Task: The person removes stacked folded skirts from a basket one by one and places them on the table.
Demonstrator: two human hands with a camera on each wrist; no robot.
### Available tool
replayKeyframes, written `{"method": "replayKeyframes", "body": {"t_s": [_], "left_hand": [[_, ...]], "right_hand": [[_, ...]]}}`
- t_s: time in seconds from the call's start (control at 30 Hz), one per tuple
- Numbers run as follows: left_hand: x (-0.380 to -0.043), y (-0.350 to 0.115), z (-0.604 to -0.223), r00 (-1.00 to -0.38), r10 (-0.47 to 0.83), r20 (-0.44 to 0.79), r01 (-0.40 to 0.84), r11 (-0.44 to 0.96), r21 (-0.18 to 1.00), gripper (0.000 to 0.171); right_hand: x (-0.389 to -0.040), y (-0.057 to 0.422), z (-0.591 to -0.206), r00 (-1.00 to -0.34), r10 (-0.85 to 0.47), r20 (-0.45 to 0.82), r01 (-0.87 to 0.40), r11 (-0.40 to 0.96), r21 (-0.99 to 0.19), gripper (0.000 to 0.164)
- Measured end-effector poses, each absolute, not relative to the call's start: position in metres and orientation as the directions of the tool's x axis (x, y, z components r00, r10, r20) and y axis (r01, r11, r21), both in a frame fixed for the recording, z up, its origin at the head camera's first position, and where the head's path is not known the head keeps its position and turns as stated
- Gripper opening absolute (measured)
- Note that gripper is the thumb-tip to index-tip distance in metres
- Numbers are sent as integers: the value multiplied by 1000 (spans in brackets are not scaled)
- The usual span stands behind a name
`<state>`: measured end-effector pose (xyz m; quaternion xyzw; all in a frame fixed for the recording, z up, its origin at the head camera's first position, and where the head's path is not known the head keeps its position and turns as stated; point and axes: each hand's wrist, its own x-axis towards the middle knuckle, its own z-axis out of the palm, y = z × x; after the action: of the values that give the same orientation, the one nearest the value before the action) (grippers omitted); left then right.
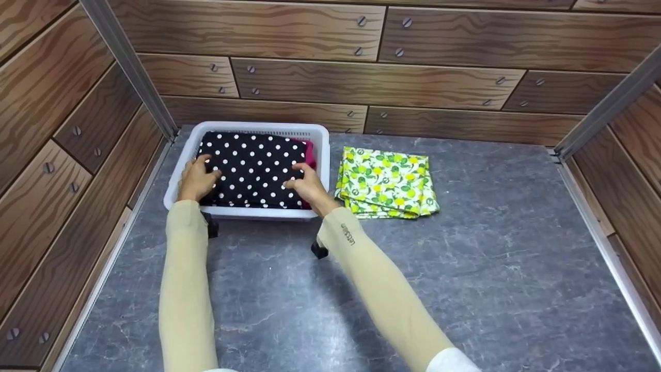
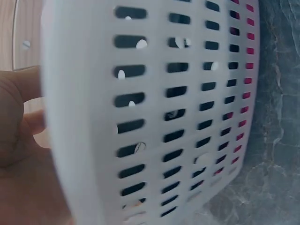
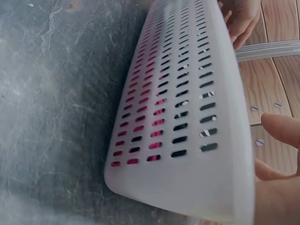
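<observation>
A black cloth with white polka dots (image 1: pixel 253 168) lies folded in a white plastic basket (image 1: pixel 258 212). My left hand (image 1: pixel 196 178) is at the cloth's left edge, its fingers spread over the dotted fabric. At the right edge, my right hand (image 1: pixel 311 188) touches the same cloth with fingers apart. Under it a pink cloth (image 1: pixel 310 151) peeks out along the right side. Both wrist views look at the slotted basket wall (image 2: pixel 79 122), where pink and black fabric shows through the holes. In the right wrist view, the right thumb and fingers (image 3: pixel 281 129) reach above the rim.
Right of the basket, a folded cloth with a lemon and leaf print (image 1: pixel 387 178) lies on the grey marbled floor (image 1: pixel 496 248). Wood-patterned panels (image 1: pixel 310 31) stand behind and at both sides, joined by metal corner posts (image 1: pixel 129 67).
</observation>
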<state>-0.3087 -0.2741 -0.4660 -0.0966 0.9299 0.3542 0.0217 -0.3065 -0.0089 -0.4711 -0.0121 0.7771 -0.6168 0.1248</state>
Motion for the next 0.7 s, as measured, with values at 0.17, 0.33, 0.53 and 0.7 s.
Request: {"method": "replayKeyframes", "body": {"t_s": [0.17, 0.33, 0.53, 0.7], "left_hand": [[-311, -276, -478, -974, -215, -77, -203, 665, 718, 61], [-312, -276, -492, -959, -279, -44, -216, 624, 751, 59], [-309, -275, -496, -941, -339, -15, -241, 639, 731, 56], [-314, -272, -493, -952, -300, -60, -261, 696, 669, 57]], "right_hand": [[-306, -13, -477, -970, -174, -172, 128, 238, -963, 57], [-307, -14, -481, -974, -173, -145, 84, 320, -944, 55], [-307, -17, -488, -975, -179, -133, 70, 320, -945, 55], [-313, -19, -485, -969, -192, -155, 106, 245, -964, 56]]}}
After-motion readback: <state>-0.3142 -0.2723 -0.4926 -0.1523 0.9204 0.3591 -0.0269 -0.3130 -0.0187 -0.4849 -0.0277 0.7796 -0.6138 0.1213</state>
